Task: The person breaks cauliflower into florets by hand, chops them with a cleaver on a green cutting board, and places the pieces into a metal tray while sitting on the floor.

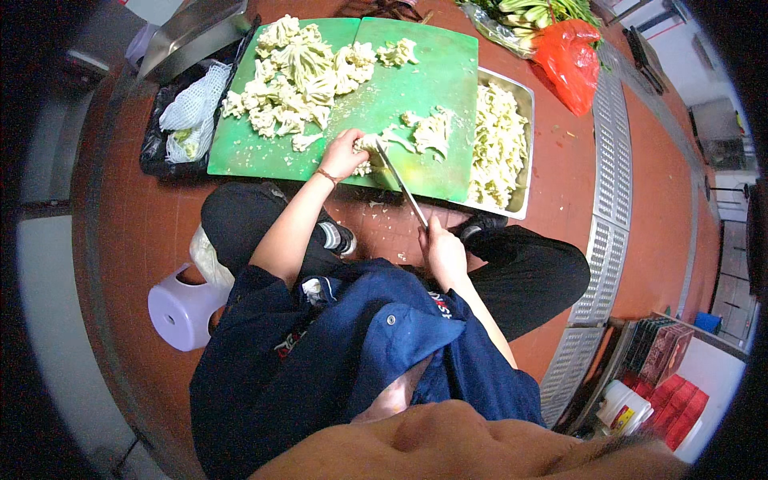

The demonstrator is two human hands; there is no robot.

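Note:
On a green cutting board my left hand grips a piece of cauliflower near the front edge. My right hand is closed round the handle of a knife, its blade pointing up and left against that piece. A large heap of cauliflower florets lies on the board's left half. Right of the blade are a few loose florets, with small crumbs scattered about. A metal tray full of cut cauliflower stands at the board's right side, partly under its edge.
Left of the board sits a black-lined container with white foam netting. A red plastic bag and leafy green vegetables lie at the far right. A lilac stool stands at left; a metal drain grate runs along the right.

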